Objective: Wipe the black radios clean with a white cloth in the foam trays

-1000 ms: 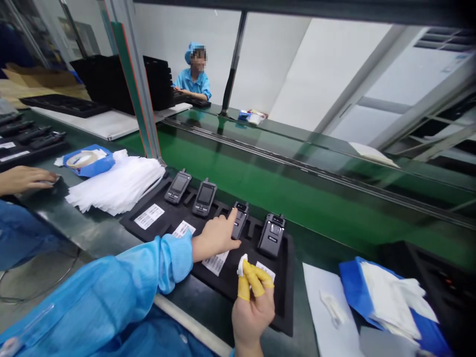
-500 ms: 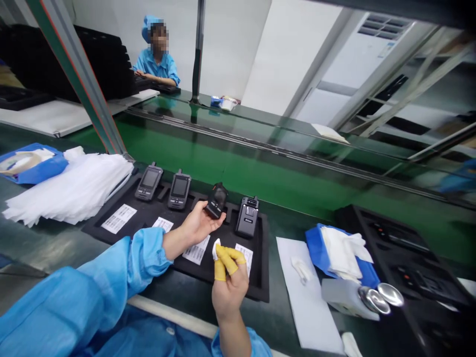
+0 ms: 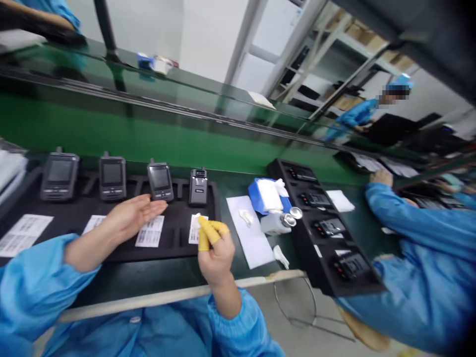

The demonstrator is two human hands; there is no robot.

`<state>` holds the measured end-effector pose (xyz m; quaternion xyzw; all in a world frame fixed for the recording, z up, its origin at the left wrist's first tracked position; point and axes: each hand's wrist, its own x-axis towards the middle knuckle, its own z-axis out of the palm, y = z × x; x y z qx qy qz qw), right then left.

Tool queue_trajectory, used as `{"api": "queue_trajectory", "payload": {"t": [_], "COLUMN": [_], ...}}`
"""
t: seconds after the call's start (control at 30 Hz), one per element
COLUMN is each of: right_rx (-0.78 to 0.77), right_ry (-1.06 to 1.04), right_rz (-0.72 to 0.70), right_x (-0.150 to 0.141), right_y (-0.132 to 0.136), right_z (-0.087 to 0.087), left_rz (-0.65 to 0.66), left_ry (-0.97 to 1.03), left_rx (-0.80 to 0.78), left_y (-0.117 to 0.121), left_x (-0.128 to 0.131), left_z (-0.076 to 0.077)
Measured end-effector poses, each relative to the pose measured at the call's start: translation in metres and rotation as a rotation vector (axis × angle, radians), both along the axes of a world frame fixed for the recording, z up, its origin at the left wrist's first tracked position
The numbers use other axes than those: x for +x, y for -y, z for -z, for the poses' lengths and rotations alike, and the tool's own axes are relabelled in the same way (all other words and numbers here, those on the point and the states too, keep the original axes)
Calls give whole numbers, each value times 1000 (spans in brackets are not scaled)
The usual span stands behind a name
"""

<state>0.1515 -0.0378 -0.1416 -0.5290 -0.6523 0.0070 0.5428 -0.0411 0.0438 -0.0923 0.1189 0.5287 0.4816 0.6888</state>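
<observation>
A black tray (image 3: 174,245) holds several handheld devices standing in a row, each with a white barcode label (image 3: 149,231) in front. My left hand (image 3: 130,214) hovers open, palm up, just in front of the third device (image 3: 159,181), touching nothing. My right hand (image 3: 212,246), with yellow finger cots on its fingertips, pinches a small white wipe (image 3: 196,220) near the fourth device (image 3: 198,186), which stands back side out.
A white sheet (image 3: 250,233) lies right of the tray, beside a blue pack of white wipes (image 3: 269,195) and a pump dispenser (image 3: 278,223). A second black tray (image 3: 327,233) of devices runs along the right. A co-worker's blue sleeve (image 3: 416,238) reaches in there. The green conveyor belt (image 3: 148,139) runs behind.
My left hand has set the third device back in the tray, screen forward, and opened. The view swung right, bringing the second tray and a co-worker into sight.
</observation>
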Motion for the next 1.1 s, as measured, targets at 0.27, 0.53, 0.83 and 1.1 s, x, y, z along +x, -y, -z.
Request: {"api": "queue_trajectory", "payload": {"t": [0.27,0.53,0.83,1.1], "right_rx": [-260,-275,-643,-738], "right_ry": [279,339,76,-395], "right_rz": [574,428,185,62], "right_x": [112,53,-36,-24], "right_y": [16,-22,-84,-85], "right_z": [35,1,-5,-14], "left_rz": [249,738,688,627], "left_ry": [-328,-1664,-2071,-2099], "left_rx": [221,1087,1194,1193], "left_y": [26,16,-5,-3], "left_x": [-24,-9,-10,-26], "left_z": [-12,8,15,26]}}
